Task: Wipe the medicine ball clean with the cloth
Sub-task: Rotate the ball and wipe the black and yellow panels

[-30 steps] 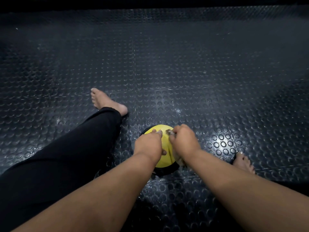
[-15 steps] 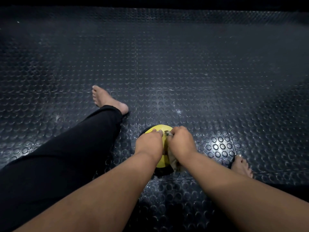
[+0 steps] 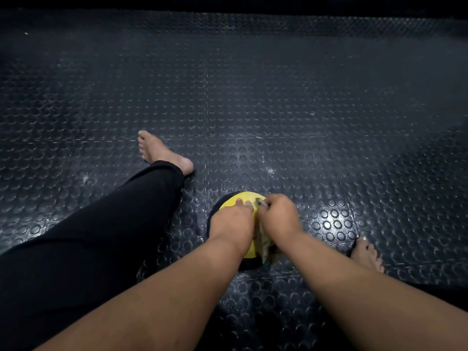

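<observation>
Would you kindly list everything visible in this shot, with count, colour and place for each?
medicine ball: one, yellow with a black lower part, on the floor between the legs, under both hands.
cloth: one, pale, mostly hidden, bunched under the right hand against the ball's right side.
studded floor mat: black rubber, raised round studs, fills the view.
left leg: one, in black trousers, stretched forward at left, bare foot.
right foot: one, bare, at right of the ball.
left hand: one, rests on top of the ball, steadying it.
right hand: one, fingers curled, grips the cloth on the ball.
</observation>
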{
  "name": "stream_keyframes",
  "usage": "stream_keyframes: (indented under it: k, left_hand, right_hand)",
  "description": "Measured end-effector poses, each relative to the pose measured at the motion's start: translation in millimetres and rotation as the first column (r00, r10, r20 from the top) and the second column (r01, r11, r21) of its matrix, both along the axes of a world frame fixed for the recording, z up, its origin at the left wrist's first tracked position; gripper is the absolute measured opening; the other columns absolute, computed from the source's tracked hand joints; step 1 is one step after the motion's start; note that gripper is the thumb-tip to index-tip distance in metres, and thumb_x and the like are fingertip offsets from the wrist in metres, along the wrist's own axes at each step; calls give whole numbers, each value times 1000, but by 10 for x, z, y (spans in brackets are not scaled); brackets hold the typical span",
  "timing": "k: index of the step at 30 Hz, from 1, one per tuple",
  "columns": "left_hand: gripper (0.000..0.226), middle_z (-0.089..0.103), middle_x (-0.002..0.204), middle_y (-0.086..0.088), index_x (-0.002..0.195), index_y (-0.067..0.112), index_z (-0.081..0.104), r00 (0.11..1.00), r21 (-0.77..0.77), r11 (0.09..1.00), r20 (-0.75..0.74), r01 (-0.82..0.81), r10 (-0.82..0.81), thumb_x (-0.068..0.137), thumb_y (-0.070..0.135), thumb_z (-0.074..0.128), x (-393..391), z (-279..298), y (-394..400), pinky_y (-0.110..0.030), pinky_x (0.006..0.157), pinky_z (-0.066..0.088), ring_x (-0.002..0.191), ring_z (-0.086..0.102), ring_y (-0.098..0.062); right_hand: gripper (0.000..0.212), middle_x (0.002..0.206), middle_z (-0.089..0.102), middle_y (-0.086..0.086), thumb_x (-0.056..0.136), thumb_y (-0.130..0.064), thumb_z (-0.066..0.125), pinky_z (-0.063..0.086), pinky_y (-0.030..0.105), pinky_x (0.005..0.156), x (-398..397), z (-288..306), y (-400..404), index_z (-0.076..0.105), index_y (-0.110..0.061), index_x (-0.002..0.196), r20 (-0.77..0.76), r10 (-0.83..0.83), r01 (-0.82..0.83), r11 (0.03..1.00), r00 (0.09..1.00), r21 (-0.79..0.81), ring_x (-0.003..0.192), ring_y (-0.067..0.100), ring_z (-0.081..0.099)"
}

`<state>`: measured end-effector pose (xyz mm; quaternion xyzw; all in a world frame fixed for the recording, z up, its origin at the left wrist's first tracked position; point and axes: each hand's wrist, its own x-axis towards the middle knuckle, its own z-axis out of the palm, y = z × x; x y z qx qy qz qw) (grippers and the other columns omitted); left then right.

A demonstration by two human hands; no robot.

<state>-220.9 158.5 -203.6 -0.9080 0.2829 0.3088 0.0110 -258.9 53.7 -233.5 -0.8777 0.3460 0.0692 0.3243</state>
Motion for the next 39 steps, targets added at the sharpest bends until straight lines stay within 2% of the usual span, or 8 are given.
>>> stream_keyframes:
  k: [4, 11, 14, 20, 25, 30, 35, 39]
  left_hand:
    - [71, 22, 161, -8, 150, 15, 29, 998, 29, 999, -56, 14, -12, 92, 35, 65, -33, -9, -56, -40, 92, 47, 126, 51, -34]
    - [66, 33, 156, -6, 146, 17, 37, 998, 9, 1000, -54, -9, 9, 90, 36, 67, 10, 27, 10, -38, 93, 47, 125, 52, -31]
    - [76, 21, 161, -6, 152, 16, 26, 998, 20, 999, -50, 27, -26, 91, 37, 66, -1, 52, 19, -41, 97, 49, 129, 49, -33]
    - [66, 50, 136, -5, 139, 19, 44, 1000, 17, 1000, 11, -4, 4, 85, 47, 70, 37, 90, 86, -38, 92, 44, 122, 54, -28]
    - [102, 31, 149, -6, 152, 17, 25, 970, -172, 957, -115, -233, 215, 72, 42, 84, -5, -65, 192, -41, 109, 34, 137, 36, -28]
    - [119, 23, 159, -7, 155, 10, 17, 909, -199, 899, -236, -390, 343, 65, 44, 87, 68, -276, 299, -36, 118, 24, 145, 24, -26]
    - [130, 13, 162, -6, 156, 12, 11, 883, -193, 879, -281, -435, 375, 59, 44, 91, 14, -377, 271, -39, 119, 22, 149, 16, -26]
    - [128, 1, 164, -4, 156, 13, 1, 890, -154, 896, -273, -416, 366, 66, 41, 88, -95, -391, 211, -46, 119, 23, 149, 9, -32]
  right_hand:
    - [15, 88, 66, 14, 88, -17, 57, 35, 23, 63, 45, -16, -253, 67, -7, 86, -121, -70, 75, 997, 990, 37, 82, 28, 58]
    - [16, 95, 63, 8, 89, -21, 57, 36, 27, 67, -206, 85, -115, 69, -10, 90, -28, 268, -269, 963, 963, -33, 87, 25, 58]
    - [16, 88, 67, 9, 90, -21, 59, 36, 22, 63, -195, 132, -358, 69, -9, 89, -169, 93, -97, 995, 981, -16, 74, 22, 56]
    - [29, 114, 63, 18, 88, -16, 55, 44, 28, 75, -249, 91, -489, 64, 0, 111, -248, -262, 312, 930, 933, 194, 89, 23, 57]
    - [14, 75, 62, 9, 78, -18, 73, 51, 34, 70, -236, 43, -189, 64, -7, 76, -147, -296, 328, 892, 944, 311, 72, 20, 57]
    - [17, 76, 65, 8, 77, -18, 75, 53, 37, 75, -178, -6, -116, 60, -15, 69, -73, -324, 328, 876, 943, 354, 74, 22, 62]
    - [14, 82, 63, 3, 83, -25, 66, 42, 26, 70, -100, 111, 30, 72, -14, 89, 79, 99, -104, 993, 992, 53, 80, 19, 58]
    - [17, 95, 61, 7, 86, -12, 58, 37, 25, 78, -134, 36, 22, 70, -6, 96, 85, 508, -496, 859, 857, -126, 93, 22, 54]
